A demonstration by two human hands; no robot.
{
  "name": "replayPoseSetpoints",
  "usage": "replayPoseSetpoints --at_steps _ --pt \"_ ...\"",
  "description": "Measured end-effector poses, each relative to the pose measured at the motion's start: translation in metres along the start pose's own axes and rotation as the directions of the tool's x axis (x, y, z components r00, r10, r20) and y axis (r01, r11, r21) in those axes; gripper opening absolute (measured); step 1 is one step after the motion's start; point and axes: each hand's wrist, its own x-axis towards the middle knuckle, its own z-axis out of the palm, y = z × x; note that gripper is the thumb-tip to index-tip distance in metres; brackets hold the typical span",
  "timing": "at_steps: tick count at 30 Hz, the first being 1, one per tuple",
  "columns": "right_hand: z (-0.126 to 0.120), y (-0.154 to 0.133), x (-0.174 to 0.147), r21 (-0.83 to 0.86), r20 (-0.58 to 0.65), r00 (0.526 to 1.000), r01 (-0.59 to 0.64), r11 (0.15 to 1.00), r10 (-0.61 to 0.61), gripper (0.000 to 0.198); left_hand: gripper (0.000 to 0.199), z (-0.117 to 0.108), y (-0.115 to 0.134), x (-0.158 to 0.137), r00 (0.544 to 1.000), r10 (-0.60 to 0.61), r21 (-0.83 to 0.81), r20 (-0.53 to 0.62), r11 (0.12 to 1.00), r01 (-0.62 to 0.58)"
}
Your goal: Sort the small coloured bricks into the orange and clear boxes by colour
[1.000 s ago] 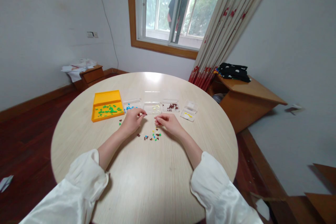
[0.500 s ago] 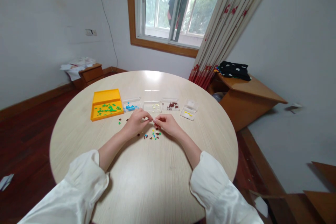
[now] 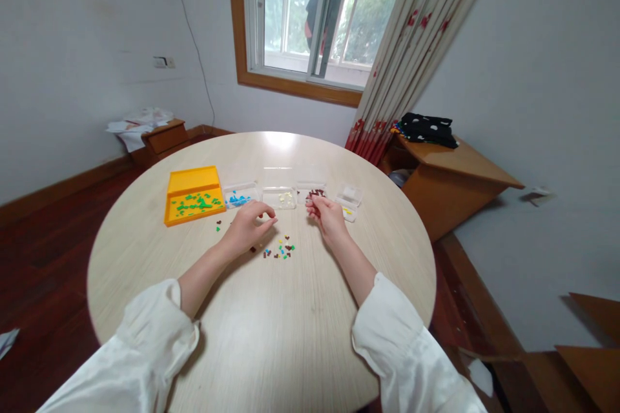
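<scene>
My left hand [image 3: 248,230] rests over the middle of the round table, thumb and index fingertip curled close together. Anything between them is too small to make out. My right hand [image 3: 329,222] is at the front of a clear box [image 3: 312,184] of small dark brown pieces [image 3: 317,193], its fingers bent and drawn together. Whether a piece is in them cannot be seen. Between and below the hands lie several loose small pieces [image 3: 281,248] in brown, green, blue and yellow. A few more brown and green pieces [image 3: 218,228] lie left of my left hand.
A yellow open case [image 3: 194,178] with green pieces [image 3: 198,204] stands at the left. Beside it are clear boxes with blue pieces [image 3: 238,198] and cream pieces [image 3: 285,196]. A lidded clear box [image 3: 349,193] with yellow pieces is at the right. The round table [image 3: 271,335] fills the foreground.
My right hand has parted from my left fingertips and moved right and away from me, to the box of brown pieces. My left hand has stayed nearly in place. The view has shifted slightly.
</scene>
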Motion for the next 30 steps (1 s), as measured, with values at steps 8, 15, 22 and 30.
replayPoseSetpoints --at_steps 8,15,22,30 --pt "-0.006 -0.011 0.004 0.208 0.011 0.981 -0.191 0.959 0.193 0.006 0.020 -0.004 -0.008 0.003 0.976 -0.144 0.044 -0.164 0.987 0.153" --pt "-0.004 -0.009 0.002 0.189 0.035 0.980 -0.199 0.962 0.196 0.009 0.036 -0.016 -0.030 0.008 0.910 -0.399 0.197 -0.111 0.889 0.414" --pt "-0.007 -0.006 0.005 0.144 0.056 0.986 -0.164 0.976 0.158 0.004 0.016 -0.029 -0.028 0.008 0.895 -0.402 0.317 0.192 0.889 0.331" --pt "-0.003 -0.009 0.002 0.171 0.032 0.983 -0.182 0.968 0.179 0.006 0.012 -0.028 -0.022 0.008 0.880 -0.368 0.358 0.301 0.899 0.253"
